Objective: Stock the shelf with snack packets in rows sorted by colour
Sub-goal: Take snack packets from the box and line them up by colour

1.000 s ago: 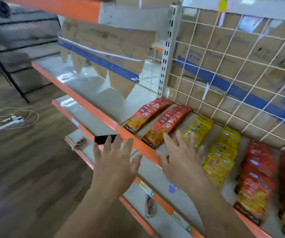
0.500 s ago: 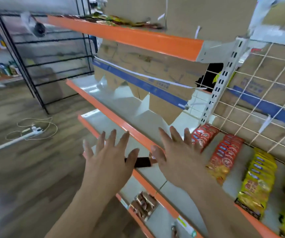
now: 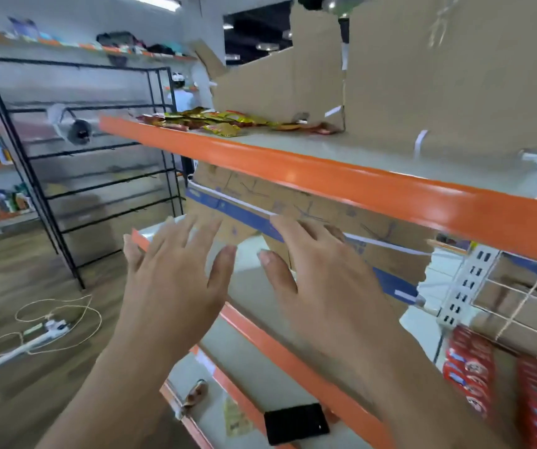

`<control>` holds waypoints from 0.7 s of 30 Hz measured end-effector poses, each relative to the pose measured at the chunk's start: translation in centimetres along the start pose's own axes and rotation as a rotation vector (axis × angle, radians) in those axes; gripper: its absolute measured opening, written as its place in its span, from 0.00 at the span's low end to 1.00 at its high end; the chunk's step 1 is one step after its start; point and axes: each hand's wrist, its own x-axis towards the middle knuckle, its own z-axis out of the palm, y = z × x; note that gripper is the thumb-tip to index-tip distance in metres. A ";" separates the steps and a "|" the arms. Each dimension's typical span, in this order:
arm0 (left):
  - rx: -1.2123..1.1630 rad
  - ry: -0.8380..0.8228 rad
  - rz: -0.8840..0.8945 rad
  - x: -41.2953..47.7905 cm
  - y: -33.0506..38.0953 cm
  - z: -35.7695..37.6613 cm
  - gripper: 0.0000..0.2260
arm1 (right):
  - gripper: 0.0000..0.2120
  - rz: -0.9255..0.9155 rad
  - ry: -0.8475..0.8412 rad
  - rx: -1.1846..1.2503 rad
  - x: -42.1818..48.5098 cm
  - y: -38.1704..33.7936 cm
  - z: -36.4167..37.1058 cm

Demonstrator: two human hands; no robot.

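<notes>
The left hand [image 3: 176, 283] and the right hand [image 3: 322, 286] hang spread flat, fingers wide, holding nothing, before the orange-edged metal shelf [image 3: 293, 358]. Up on the top shelf [image 3: 325, 176] glossy loose packets [image 3: 215, 119] lie jumbled against cardboard. At right, red packets [image 3: 469, 371] lie in rows running front to back.

Both arms are bare as far down as the frame shows, no sleeves anywhere. The left hand [image 3: 176, 283] and the right hand [image 3: 322, 286] have no gloves, no rings, no watch or band at the wrists. Nails are short and plain, easiest to see on the two thumbs. The fingers [image 3: 296, 230] come out a bit motion-blurred at the tips.
</notes>
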 end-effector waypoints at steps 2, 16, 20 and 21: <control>-0.025 0.030 -0.005 3.0 -1.5 -0.2 0.25 | 0.15 -0.039 0.096 -0.010 2.8 -0.4 0.8; -0.182 0.133 0.197 18.8 -9.1 1.1 0.27 | 0.16 0.038 0.095 -0.289 18.8 -3.6 3.9; -0.175 0.089 0.272 24.1 -11.5 1.2 0.27 | 0.14 0.186 -0.065 -0.339 23.1 -4.1 5.1; -0.168 0.084 0.291 25.4 -12.0 1.2 0.26 | 0.15 0.212 -0.098 -0.336 24.2 -4.2 5.5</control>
